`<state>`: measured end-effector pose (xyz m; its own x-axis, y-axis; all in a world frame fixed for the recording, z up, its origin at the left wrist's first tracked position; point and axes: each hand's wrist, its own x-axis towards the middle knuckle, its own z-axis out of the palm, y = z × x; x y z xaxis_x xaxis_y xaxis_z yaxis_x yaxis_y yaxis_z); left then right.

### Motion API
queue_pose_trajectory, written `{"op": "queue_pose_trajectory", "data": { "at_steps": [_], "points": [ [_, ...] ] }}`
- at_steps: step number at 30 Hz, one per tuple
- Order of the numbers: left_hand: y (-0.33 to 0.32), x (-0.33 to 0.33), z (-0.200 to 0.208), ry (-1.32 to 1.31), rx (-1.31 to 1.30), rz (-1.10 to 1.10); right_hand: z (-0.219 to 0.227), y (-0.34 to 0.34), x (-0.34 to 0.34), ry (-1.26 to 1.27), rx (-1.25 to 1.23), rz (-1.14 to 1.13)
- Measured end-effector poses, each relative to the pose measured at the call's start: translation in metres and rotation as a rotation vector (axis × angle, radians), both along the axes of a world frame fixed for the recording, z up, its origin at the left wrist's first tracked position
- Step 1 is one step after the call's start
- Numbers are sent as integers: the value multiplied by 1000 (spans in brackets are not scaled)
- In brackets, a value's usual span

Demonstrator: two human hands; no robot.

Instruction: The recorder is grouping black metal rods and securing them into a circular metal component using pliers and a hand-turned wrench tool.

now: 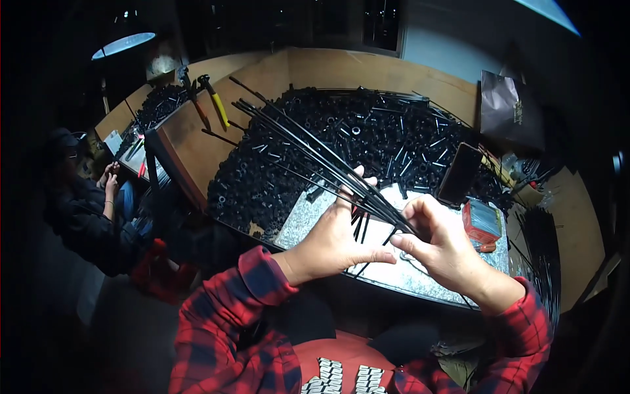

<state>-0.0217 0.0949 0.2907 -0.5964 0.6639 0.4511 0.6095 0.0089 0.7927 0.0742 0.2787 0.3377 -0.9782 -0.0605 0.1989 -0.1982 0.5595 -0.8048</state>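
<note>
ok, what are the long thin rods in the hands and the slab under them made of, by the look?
Rods: black, thin, slightly bowed along their length, with a dull sheen; probably plastic or coated wire, can't tell which. Both the left hand and right hand grip the bundle.
Slab: grey, speckled, matte; looks like granite or stone-pattern laminate.

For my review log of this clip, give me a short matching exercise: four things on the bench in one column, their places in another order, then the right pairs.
Things:
1. bundle of thin black rods
2. small red box
3. yellow-handled pliers
4. heap of small black parts

Places:
A. on the wooden bench top at the far left
B. held between left hand and right hand
C. filling the tray behind the hands
D. on the grey mat, to the right of the right hand

Pairs: 1-B, 2-D, 3-A, 4-C
</note>
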Motion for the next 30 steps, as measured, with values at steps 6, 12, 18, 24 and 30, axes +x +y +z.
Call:
{"op": "queue_pose_trajectory", "data": {
  "at_steps": [6,12,18,24,30],
  "points": [
    [14,2,-17,14,165,40,-2,-5,-12,-18,28,15],
    [25,5,-25,-122,232,3,9,-12,-15,-17,-136,45],
    [26,-3,-27,-223,347,47,6,-15,-15,-32,15,82],
    [22,-5,-14,-162,235,155,11,-16,-20,152,248,18],
    [20,-10,-23,40,278,153,7,-15,-27,142,256,75]
  ]
}}
